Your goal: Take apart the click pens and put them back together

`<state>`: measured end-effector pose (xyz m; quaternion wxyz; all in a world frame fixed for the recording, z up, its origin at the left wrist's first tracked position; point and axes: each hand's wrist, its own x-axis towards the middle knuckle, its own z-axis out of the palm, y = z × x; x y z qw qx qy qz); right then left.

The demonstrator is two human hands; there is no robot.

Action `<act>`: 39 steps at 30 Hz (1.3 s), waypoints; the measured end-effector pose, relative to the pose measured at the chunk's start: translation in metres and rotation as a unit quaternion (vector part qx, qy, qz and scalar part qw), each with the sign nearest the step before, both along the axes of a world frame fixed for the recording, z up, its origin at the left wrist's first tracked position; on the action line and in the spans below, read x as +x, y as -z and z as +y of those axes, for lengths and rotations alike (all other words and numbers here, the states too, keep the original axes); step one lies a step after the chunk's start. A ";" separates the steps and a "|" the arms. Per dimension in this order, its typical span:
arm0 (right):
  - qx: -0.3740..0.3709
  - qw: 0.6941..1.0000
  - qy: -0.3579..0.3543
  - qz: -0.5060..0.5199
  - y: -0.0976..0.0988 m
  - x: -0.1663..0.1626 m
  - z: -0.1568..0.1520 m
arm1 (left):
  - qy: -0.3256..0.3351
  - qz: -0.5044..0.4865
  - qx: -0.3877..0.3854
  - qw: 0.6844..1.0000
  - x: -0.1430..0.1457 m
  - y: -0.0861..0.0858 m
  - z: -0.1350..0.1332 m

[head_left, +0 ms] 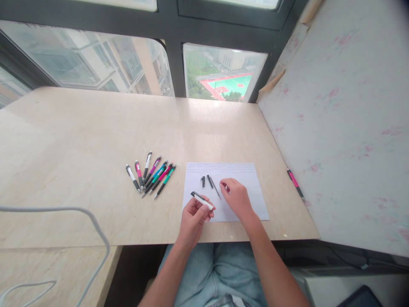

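My left hand (194, 217) is closed around a white pen barrel with a black clip (202, 200), held over the near left corner of a white sheet of paper (246, 175). My right hand (235, 197) rests on the sheet with its fingers curled and pinched near a thin dark refill (215, 187). Two small black pen parts (206, 181) lie on the paper just left of the refill. Whether the right fingers hold anything is hidden.
Several coloured click pens (151, 174) lie fanned out on the beige stone table (79, 140), left of the paper. A pink pen (295, 183) lies at the table's right edge by the wall. A white cable (96, 226) loops at the near left. Windows run behind.
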<state>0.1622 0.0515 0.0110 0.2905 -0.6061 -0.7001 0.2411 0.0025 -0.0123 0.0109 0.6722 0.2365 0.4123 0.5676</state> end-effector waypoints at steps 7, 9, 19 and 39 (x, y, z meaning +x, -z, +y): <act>-0.140 0.887 0.134 0.420 0.001 0.006 -0.050 | -0.039 0.015 0.022 0.999 0.008 -0.003 -0.004; -0.151 0.867 0.144 0.453 -0.003 0.003 -0.061 | -0.049 0.017 0.020 0.998 0.012 -0.006 -0.005; -0.133 0.894 0.115 0.412 -0.012 -0.013 -0.072 | -0.026 0.008 0.000 1.000 0.020 -0.003 -0.008; 0.010 0.997 0.070 -0.028 -0.008 -0.008 -0.050 | -0.013 -0.143 -0.058 0.988 0.011 0.004 -0.006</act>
